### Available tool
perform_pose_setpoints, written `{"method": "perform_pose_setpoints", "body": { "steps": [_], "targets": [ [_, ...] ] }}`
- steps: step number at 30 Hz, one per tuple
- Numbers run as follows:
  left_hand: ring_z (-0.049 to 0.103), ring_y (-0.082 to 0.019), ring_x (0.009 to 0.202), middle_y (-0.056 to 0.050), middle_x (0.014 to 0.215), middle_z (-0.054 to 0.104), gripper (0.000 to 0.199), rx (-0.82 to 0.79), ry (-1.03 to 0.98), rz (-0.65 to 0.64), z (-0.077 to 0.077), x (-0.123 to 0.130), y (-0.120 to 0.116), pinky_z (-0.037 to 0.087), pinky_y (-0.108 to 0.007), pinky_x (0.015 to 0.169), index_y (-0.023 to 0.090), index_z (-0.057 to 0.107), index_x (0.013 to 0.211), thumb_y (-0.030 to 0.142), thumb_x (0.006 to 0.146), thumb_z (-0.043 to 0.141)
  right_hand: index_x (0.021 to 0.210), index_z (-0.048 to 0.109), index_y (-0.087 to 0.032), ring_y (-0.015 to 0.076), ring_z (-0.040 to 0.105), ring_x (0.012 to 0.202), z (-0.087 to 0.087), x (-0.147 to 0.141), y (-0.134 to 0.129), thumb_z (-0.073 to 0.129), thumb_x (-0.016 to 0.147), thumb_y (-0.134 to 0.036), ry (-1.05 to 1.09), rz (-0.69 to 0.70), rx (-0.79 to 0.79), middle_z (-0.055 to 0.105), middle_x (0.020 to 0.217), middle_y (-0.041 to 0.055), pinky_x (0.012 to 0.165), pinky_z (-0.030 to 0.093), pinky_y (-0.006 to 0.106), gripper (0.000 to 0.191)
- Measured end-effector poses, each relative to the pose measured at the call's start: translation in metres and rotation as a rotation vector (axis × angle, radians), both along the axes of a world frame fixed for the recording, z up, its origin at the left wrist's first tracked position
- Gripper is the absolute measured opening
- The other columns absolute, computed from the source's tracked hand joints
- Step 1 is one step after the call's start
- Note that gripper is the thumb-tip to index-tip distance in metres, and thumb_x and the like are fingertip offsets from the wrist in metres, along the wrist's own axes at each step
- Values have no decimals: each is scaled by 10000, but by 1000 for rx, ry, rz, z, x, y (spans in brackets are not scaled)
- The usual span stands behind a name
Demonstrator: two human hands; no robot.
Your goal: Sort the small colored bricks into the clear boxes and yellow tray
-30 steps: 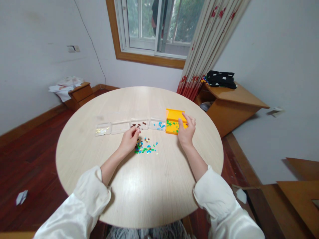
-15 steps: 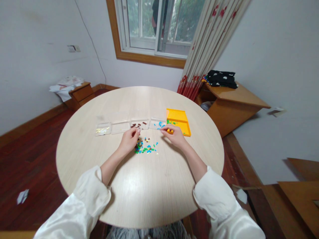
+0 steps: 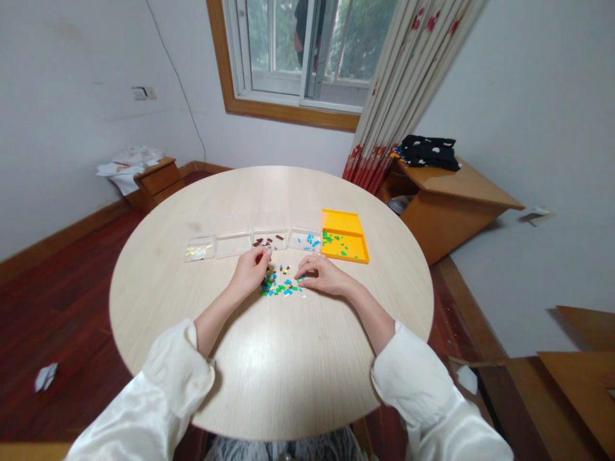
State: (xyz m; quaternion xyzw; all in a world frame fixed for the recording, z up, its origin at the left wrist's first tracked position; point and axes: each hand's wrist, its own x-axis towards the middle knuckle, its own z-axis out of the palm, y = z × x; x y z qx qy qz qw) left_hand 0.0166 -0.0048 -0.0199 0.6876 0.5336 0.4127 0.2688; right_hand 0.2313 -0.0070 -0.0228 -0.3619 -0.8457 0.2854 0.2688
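A loose pile of small plastic pieces [image 3: 283, 288] in green, blue, brown and pale yellow lies on the round table. My left hand [image 3: 248, 272] is at the pile's left side, thumb and fingers pinched together; what they hold is too small to name. At the right edge of the pile is my right hand [image 3: 324, 275], its thumb and forefinger apart above the pieces. Beyond my hands, a clear box [image 3: 269, 234] holds brown pieces and another clear box [image 3: 302, 232] holds blue ones. Green pieces lie in the yellow box [image 3: 362, 250], its lid folded back.
Farther left stand a clear box [image 3: 233, 244] with hardly anything visible in it and a clear box [image 3: 199, 257] of pale yellow pieces. The round table [image 3: 273, 365] has a curved edge close to my body. A wooden cabinet [image 3: 451, 198] stands behind on the right.
My right hand has moved left and nearer, from beside the blue pieces and yellow box to the pile, and its fingers have parted. My left hand stays pinched in place.
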Motion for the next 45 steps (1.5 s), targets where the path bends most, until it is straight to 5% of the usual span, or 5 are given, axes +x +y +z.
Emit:
{"method": "perform_pose_setpoints", "body": {
  "steps": [5,12,23,45],
  "targets": [
    [449,-139,543,21,532,461,289,-3,-2,-2,-1,0,0,338,-257,535,191,457,590,363,817,414,736,719,-182,149,595,762,3,-3,-2,695,697,-190,81,9,-78,673,772,41,778,446,317,47],
    [446,-136,539,25,533,451,295,-3,-13,-10,-2,0,0,334,-250,535,193,446,588,374,818,414,792,714,-155,150,612,755,8,-5,-6,677,697,-234,291,-150,-301,700,814,56,753,474,324,129],
    [439,-138,550,23,536,454,274,-21,-31,-22,0,1,-1,326,-260,543,193,445,587,348,812,419,857,713,-183,139,609,744,8,-3,-2,710,663,-326,533,-203,-376,687,827,46,717,476,321,242],
    [439,-135,541,31,525,440,263,-28,-30,-11,3,1,-2,321,-251,541,194,444,568,316,801,438,825,704,-170,120,577,651,10,-2,-2,693,659,-519,610,-164,-435,661,680,18,658,478,298,387]
  ]
}}
